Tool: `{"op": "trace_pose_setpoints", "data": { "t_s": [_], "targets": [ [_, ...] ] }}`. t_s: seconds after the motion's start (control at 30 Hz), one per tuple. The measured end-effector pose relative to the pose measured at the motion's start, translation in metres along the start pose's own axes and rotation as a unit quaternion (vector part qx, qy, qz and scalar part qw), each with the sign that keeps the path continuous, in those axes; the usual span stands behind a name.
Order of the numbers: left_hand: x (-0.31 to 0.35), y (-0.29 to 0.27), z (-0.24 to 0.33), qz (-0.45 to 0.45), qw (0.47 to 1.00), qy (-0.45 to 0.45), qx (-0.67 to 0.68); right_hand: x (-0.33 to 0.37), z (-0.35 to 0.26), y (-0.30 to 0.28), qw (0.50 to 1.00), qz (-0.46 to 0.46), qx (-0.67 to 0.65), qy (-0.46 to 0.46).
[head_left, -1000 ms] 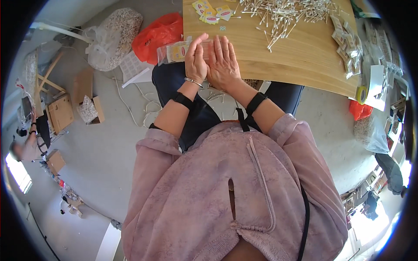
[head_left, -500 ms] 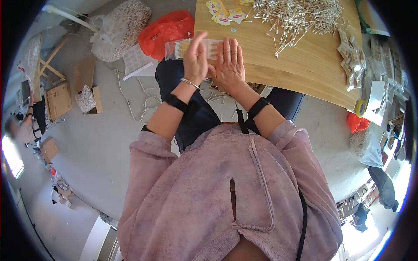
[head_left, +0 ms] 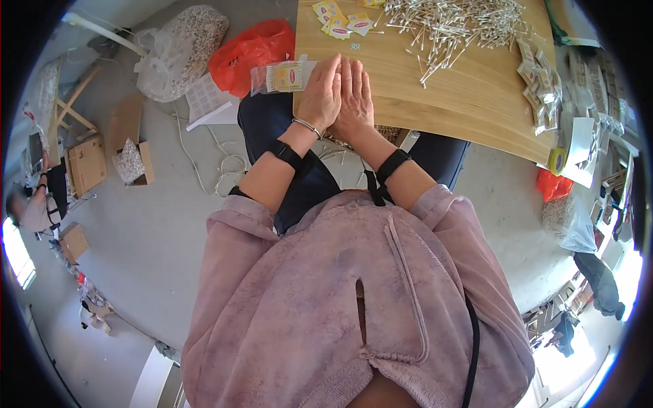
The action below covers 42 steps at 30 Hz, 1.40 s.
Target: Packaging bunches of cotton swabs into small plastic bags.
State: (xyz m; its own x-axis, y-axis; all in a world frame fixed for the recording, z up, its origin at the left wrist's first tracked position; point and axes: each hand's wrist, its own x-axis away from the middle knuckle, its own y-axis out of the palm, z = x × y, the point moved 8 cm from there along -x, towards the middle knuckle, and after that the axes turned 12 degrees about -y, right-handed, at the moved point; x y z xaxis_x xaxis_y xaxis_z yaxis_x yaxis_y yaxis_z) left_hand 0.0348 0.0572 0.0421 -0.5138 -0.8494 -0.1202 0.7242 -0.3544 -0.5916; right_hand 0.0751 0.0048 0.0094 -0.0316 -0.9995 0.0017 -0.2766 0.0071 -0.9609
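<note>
Cotton-swab packet (head_left: 284, 77), a clear plastic sleeve showing white swabs (head_left: 274, 77) and a yellow-and-white card (head_left: 294, 75), juts past the left edge of the wooden tabletop (head_left: 435, 102), near its near-left corner. Its loose film end (head_left: 259, 80) points left; its right part runs up to the left hand (head_left: 321, 95), where it goes out of sight. It should be very light. The film looks thin, soft and probably slippery, while the sticks inside likely give stiffness along their own length, yet could bend or slip out of line under a hard pinch. A broad, flat hold across the row would suit it better than a tug on the loose film. The left hand is unclenched, fingers straight and together, turned partly on edge against the right hand (head_left: 352, 102), which is laid out flat, back upward, fingers pointing away from the body. Whether anything is held beneath or between them, I cannot tell. Both forearms reach forward and converge toward the wrists
</note>
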Motion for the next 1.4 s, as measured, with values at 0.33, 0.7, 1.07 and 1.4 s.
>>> {"op": "trace_pose_setpoints", "data": {
  "t_s": [0.33,0.7,1.07,1.4],
  "targets": [
    [-0.015,-0.053,-0.020,0.048,0.997,-0.035,0.056,-0.002,0.003,0.000,0.997,0.053,-0.045,0.020],
    [-0.011,-0.060,-0.111,0.091,0.984,-0.140,-0.064,-0.009,-0.008,0.000,0.997,0.062,-0.022,0.027],
    [-0.014,-0.042,-0.130,-0.002,0.976,-0.159,0.146,-0.019,-0.022,0.003,0.998,0.056,-0.031,0.004],
    [-0.016,-0.044,-0.118,0.004,0.974,-0.132,0.183,-0.028,-0.036,0.004,0.998,0.058,-0.037,0.006]
  ]
}}
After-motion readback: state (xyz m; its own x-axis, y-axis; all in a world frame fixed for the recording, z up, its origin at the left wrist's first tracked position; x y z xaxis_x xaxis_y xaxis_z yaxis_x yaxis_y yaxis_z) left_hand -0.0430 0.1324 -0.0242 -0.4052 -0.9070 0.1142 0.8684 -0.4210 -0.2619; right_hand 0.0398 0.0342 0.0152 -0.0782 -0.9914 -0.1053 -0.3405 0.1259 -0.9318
